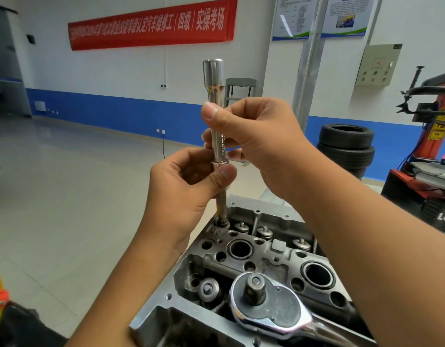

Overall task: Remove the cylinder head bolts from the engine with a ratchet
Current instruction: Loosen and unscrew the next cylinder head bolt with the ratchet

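Note:
A grey cylinder head (274, 249) fills the lower middle of the head view. Above its far left corner a long chrome extension bar with socket (214, 78) stands upright, joined to a long head bolt (222, 201) whose lower end sits at a bolt hole. My right hand (256, 141) pinches the extension's shaft between thumb and fingers. Just below, my left hand (191, 181) pinches the bolt under its washer. The chrome ratchet (269, 306) lies on the head at the near side, square drive up, with no hand on it.
Valve springs and spark plug wells cover the head's top. Stacked tyres (346, 144) stand at the right by the blue-banded wall. A red tyre-changing machine (426, 171) is at the far right. Grey tiled floor lies to the left.

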Demonstrator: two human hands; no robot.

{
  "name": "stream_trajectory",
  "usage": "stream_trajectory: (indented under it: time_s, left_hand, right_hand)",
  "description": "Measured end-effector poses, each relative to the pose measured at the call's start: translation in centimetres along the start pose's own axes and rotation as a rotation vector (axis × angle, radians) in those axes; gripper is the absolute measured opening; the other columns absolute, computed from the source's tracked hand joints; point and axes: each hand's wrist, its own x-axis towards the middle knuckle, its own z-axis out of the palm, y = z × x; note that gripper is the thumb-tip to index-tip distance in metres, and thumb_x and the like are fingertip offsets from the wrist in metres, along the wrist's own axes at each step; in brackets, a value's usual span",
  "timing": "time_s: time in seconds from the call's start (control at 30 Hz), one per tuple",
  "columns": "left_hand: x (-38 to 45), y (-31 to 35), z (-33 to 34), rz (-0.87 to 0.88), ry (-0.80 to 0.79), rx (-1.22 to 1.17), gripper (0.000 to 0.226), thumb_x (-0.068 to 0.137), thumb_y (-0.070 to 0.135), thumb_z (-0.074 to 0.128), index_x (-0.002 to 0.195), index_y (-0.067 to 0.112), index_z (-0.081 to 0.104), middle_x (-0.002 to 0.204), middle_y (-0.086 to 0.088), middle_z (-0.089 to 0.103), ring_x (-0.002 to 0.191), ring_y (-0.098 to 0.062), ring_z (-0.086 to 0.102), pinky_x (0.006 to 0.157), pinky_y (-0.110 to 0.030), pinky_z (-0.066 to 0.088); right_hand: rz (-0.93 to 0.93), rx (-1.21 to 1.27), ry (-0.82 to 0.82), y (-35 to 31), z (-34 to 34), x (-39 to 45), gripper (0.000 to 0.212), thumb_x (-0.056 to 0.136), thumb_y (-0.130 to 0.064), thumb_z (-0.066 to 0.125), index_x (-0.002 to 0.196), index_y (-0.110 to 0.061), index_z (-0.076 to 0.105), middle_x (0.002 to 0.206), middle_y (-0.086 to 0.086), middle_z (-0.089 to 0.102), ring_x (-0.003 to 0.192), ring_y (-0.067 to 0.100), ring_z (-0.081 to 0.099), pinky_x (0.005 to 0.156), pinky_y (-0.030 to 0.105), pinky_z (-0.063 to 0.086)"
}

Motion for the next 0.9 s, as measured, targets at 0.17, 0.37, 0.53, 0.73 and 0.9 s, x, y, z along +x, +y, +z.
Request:
stream_trajectory:
  time_s: [0.17, 0.37, 0.53, 0.73, 0.9]
  left_hand:
    - [0.0, -0.08, -0.08, -0.089, -0.18, -0.125, 0.023, 0.094, 0.03, 0.063, 0.108, 0.025, 0.079, 0.106, -0.013, 0.077, 0.095, -0.033, 0.075, 0.072, -0.035, 0.061]
    - [0.07, -0.18, -0.17, -0.069, -0.169, -0.141, 0.023, 0.087, 0.02, 0.07, 0.107, 0.025, 0.08, 0.102, -0.009, 0.078, 0.092, -0.028, 0.075, 0.072, -0.033, 0.06]
    - [0.12, -0.33, -0.06, 0.015, -0.055, -0.015, 0.034, 0.068, 0.022, 0.087, 0.101, 0.031, 0.081, 0.089, -0.004, 0.078, 0.087, -0.026, 0.076, 0.079, -0.033, 0.061]
    - [-0.02, -0.01, 0.02, -0.112, -0.151, -0.149, 0.025, 0.096, 0.026, 0.058, 0.107, 0.026, 0.081, 0.102, -0.015, 0.077, 0.092, -0.034, 0.075, 0.072, -0.035, 0.062]
    - [0.06, -0.09, 0.01, -0.046, -0.108, -0.11, 0.017, 0.087, 0.023, 0.076, 0.103, 0.025, 0.081, 0.098, -0.01, 0.078, 0.089, -0.029, 0.075, 0.072, -0.033, 0.06]
  right_hand:
    - [0.035, -0.017, -0.011, -0.05, 0.18, 0.17, 0.029, 0.102, -0.032, 0.065, 0.091, -0.005, 0.068, 0.084, 0.012, 0.078, 0.08, 0.029, 0.078, 0.068, 0.048, 0.065]
    - [0.069, 0.015, -0.05, 0.0, 0.25, 0.18, 0.034, 0.106, -0.035, 0.056, 0.099, -0.005, 0.07, 0.086, 0.01, 0.079, 0.07, 0.02, 0.071, 0.054, 0.024, 0.056]
    - [0.006, 0.026, -0.002, 0.27, 0.28, 0.26, 0.025, 0.091, -0.03, 0.079, 0.086, -0.01, 0.065, 0.079, 0.011, 0.078, 0.079, 0.026, 0.078, 0.068, 0.035, 0.063]
    - [0.026, 0.017, -0.038, 0.11, 0.14, 0.23, 0.027, 0.102, -0.031, 0.064, 0.097, -0.004, 0.066, 0.084, 0.01, 0.079, 0.083, 0.029, 0.078, 0.068, 0.045, 0.064]
    - [0.039, 0.036, -0.019, -0.03, 0.34, 0.11, 0.025, 0.101, -0.032, 0.066, 0.098, -0.007, 0.068, 0.085, 0.009, 0.079, 0.08, 0.024, 0.078, 0.06, 0.031, 0.061]
